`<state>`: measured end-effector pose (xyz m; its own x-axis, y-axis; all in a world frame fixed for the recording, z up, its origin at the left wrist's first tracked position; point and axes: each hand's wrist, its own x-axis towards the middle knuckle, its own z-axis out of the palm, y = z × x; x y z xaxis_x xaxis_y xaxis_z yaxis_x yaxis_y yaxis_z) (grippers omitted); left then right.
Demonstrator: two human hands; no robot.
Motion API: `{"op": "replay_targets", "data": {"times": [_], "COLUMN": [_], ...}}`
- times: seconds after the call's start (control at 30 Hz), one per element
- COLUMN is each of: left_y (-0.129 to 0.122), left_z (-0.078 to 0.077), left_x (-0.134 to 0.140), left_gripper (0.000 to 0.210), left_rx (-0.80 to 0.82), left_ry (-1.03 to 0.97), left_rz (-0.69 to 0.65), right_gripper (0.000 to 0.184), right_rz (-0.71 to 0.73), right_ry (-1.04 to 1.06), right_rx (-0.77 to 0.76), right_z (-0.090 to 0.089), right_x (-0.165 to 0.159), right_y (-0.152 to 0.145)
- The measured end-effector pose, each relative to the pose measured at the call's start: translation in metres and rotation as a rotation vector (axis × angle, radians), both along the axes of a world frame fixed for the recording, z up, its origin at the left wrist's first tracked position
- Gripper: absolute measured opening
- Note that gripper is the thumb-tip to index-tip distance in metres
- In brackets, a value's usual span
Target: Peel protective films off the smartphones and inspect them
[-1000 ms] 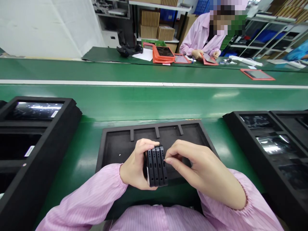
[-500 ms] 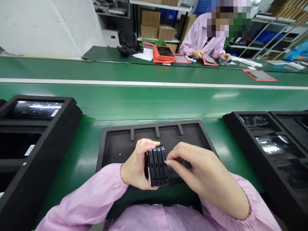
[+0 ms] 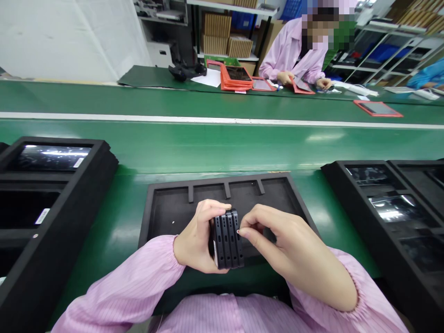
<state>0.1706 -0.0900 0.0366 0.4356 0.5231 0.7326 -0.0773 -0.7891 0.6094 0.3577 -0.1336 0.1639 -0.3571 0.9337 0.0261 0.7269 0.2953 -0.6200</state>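
Four black devices [image 3: 228,238] are stacked in the left hand's [image 3: 194,240] grasp, lower centre, over a black tray [image 3: 147,208]. The right hand [image 3: 284,245] is pinched together beside the rightmost device [image 3: 239,249]; any held item is indistinct. Work there appears unfinished. Since the earlier frame, the upper-right red-framed tablet [image 3: 378,108] has shifted rightward.

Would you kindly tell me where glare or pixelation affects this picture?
Head view throughout: glare streaks a left-side screen and a right-side screen; pixelation masks the co-worker around the face; the dark devices in the left hand look fairly sharp.
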Motion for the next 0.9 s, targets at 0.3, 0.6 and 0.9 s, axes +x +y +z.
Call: {"op": "replay_targets", "data": {"times": [0.3, 0.6, 0.9], "left_y": [-0.002, -0.006, -0.010], "left_z": [0.002, 0.008, 0.010], "left_x": [0.000, 0.003, 0.009], "left_gripper": [0.092, 0.090, 0.086], "left_rx": [0.028, 0.061, 0.102], "left_ry": [0.019, 0.047, 0.077], "left_rz": [-0.030, -0.027, -0.057], "right_gripper": [0.015, 0.014, 0.035], "right_rz": [0.030, 0.032, 0.053], "right_ry": [-0.034, -0.053, 0.046], "right_rx": [-0.034, 0.021, -0.194], "right_z": [0.004, 0.008, 0.003], "right_x": [0.003, 0.007, 0.013], "right_y": [-0.002, -0.009, 0.019]}}
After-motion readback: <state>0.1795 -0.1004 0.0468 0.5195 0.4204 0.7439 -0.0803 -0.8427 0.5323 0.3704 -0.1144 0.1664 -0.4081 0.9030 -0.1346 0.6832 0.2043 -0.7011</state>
